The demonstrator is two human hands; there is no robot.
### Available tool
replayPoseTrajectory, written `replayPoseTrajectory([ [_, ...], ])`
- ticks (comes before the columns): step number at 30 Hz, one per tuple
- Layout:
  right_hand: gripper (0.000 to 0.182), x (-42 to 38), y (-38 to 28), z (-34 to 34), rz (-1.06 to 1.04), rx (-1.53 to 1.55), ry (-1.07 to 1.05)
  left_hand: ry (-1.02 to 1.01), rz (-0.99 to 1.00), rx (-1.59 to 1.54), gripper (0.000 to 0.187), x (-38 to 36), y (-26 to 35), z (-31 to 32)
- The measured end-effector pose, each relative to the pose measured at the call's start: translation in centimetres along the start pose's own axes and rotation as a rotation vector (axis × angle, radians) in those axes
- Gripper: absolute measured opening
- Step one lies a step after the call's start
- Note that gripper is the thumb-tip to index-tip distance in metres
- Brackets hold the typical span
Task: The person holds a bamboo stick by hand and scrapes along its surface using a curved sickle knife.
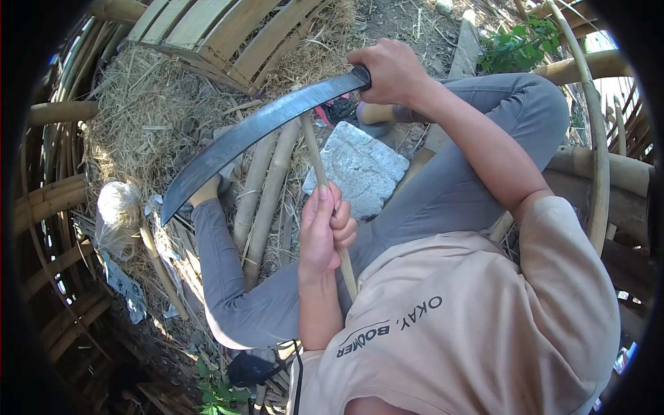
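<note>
A long curved dark blade (263,126) stretches from the upper middle down to the left. My right hand (393,72) is closed round its handle, which the fingers mostly hide. Lower down, my left hand (326,227) grips a thin strip of bamboo (313,149) in a closed fist. The strip slants from just under the blade, past the fist, to the shirt at my waist. Its upper end meets or lies just beneath the blade's lower edge; actual contact is unclear. Behind the strip, a pale stone block (363,168) rests on the ground between my legs.
At the upper left stands a slatted wooden crate (228,34) on dry straw (138,104). Bamboo poles (271,197) lie left of the stone. A clear plastic bag (117,211) sits farther left. A bent bamboo pole (596,138) rises at the right, and a woven fence surrounds the spot.
</note>
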State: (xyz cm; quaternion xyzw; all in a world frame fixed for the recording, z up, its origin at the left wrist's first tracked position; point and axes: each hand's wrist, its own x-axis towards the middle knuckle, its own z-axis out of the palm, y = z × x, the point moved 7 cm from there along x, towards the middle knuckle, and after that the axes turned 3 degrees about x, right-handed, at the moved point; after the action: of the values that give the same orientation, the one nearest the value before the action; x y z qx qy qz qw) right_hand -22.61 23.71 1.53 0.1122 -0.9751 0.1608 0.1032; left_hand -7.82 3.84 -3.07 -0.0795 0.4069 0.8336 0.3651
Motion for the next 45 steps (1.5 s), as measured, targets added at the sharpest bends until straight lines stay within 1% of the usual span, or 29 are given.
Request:
replayPoseTrajectory([
  [3,0.037,0.3,0.2,-0.5,0.028,-0.043,-0.029,0.024,-0.012,0.010,0.031,0.0,0.1,0.2],
  [6,0.032,1.2,5.2,-3.6,0.168,-0.107,0.336,-0.059,-0.018,-0.016,0.031,-1.4,-0.4,0.5],
  [7,0.021,1.3,6.7,-6.0,0.260,-0.056,0.379,-0.046,-0.030,-0.015,0.031,-1.3,-0.5,-0.1],
  [8,0.013,1.7,8.3,-8.4,0.335,-0.005,0.421,-0.030,-0.027,-0.023,0.031,-0.9,-0.4,-0.7],
  [9,0.013,1.6,9.8,-9.1,0.342,0.071,0.437,-0.014,-0.021,-0.031,0.031,-0.6,-0.3,-1.0],
  [11,0.022,0.0,10.5,-9.2,0.453,0.271,0.500,-0.073,-0.056,-0.060,0.031,-0.1,-0.7,-0.2],
  [14,0.034,-1.1,11.8,-5.0,0.450,0.522,0.597,-0.091,-0.083,-0.071,0.031,0.1,-1.3,0.5],
  [15,0.028,-0.6,10.7,-4.6,0.361,0.497,0.495,-0.088,-0.088,-0.070,0.031,0.1,-1.3,0.5],
  [16,0.025,-0.3,9.0,-4.5,0.273,0.468,0.391,-0.056,-0.080,-0.073,0.031,0.0,-1.1,0.2],
  [17,0.027,-0.2,7.1,-4.1,0.184,0.435,0.284,-0.038,-0.062,-0.059,0.031,-0.1,-0.9,-0.2],
  [20,0.022,-0.5,1.9,-1.9,0.185,0.380,-0.027,0.015,-0.012,-0.041,0.031,0.1,-0.3,-1.0],
  [23,0.022,-1.2,-1.2,1.0,0.008,0.282,-0.082,0.025,-0.043,-0.039,0.030,0.1,-0.4,-0.7],
  [26,0.022,-1.4,-2.5,1.8,-0.016,0.314,-0.111,0.066,-0.009,0.000,0.030,0.1,-0.3,-0.9],
  [29,0.022,-1.5,-2.9,2.2,0.006,0.336,-0.174,0.047,-0.005,0.016,0.029,-0.1,-0.1,-0.7],
  [32,0.022,-1.4,-3.1,1.9,-0.009,0.252,-0.210,0.063,-0.001,0.058,0.027,-0.1,-0.4,-0.6],
  [35,0.023,-1.4,-3.0,1.5,0.049,0.183,-0.254,0.053,0.022,0.104,0.024,-0.2,-0.5,-0.4],
  [38,0.025,-1.2,-2.4,1.1,0.002,0.124,-0.141,0.100,0.022,0.157,0.023,-0.4,-0.6,0.4],
  [41,0.027,-1.1,-1.8,1.3,0.013,0.098,-0.078,0.131,0.027,0.164,0.023,-0.4,-0.7,0.6],
  [44,0.032,-0.7,-1.3,1.9,0.069,0.104,-0.182,0.125,0.012,0.155,0.023,-0.5,-1.0,0.7],
  [45,0.032,-0.6,-1.3,1.7,0.051,0.100,-0.152,0.122,0.007,0.144,0.024,-0.4,-1.0,0.6],
])
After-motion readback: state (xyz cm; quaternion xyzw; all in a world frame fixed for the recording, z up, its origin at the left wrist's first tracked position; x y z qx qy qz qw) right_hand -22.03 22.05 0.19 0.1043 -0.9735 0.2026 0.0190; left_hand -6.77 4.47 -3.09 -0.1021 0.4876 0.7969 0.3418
